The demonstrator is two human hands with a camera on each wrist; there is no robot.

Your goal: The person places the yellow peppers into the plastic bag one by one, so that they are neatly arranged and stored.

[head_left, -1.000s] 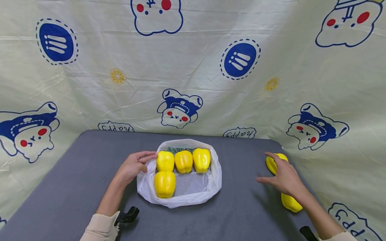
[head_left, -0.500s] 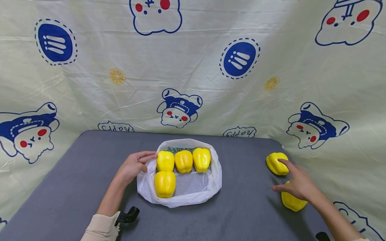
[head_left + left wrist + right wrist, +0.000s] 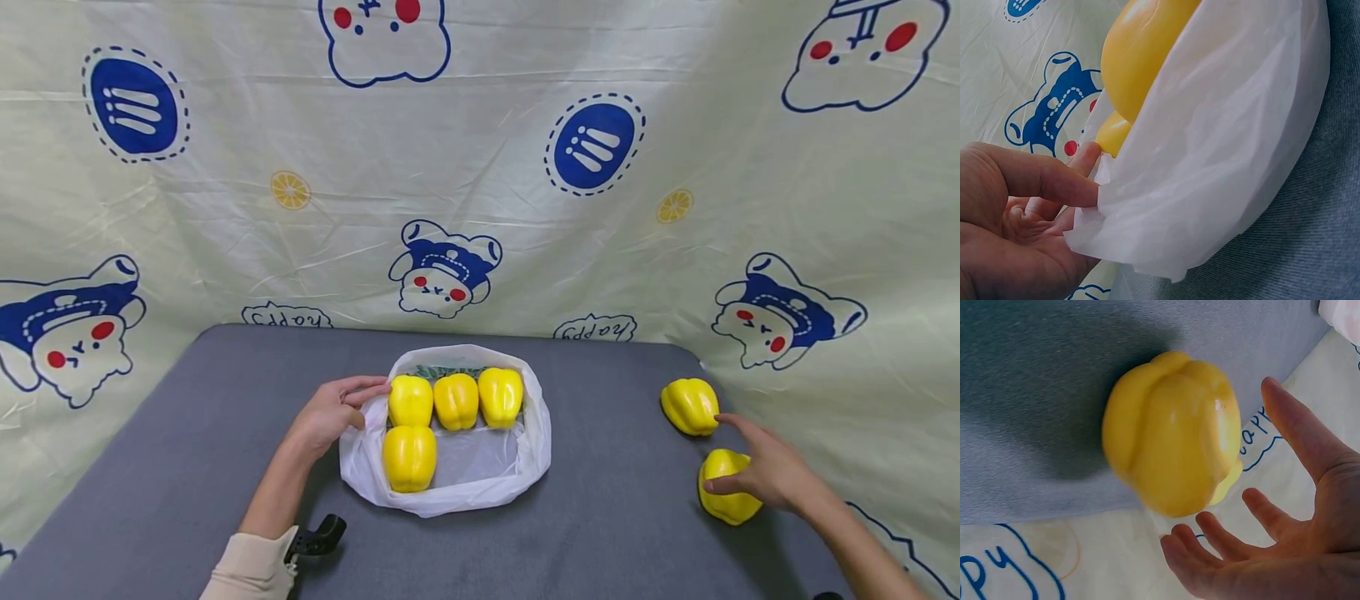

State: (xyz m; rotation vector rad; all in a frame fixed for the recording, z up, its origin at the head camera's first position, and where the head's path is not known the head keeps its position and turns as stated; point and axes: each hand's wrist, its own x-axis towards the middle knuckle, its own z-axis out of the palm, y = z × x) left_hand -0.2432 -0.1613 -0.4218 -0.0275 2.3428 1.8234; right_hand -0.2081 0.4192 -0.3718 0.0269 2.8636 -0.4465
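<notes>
Yellow bell peppers (image 3: 409, 459): four sit inside a white plastic bag (image 3: 540, 417), two lie right of it. The left hand (image 3: 330, 414) pinches its rim, apparently to hold the mouth wide; the right hand (image 3: 768, 467), fingers spread, grasps nothing beside the nearer loose pepper (image 3: 727, 508). Grey counter (image 3: 600, 500) beneath the bag; cartoon-printed curtain (image 3: 487, 167) behind.

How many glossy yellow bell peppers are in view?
6. Inside the white plastic bag: three peppers across the back, one nearer. On the grey cloth-covered table: two, by the right hand.
</notes>
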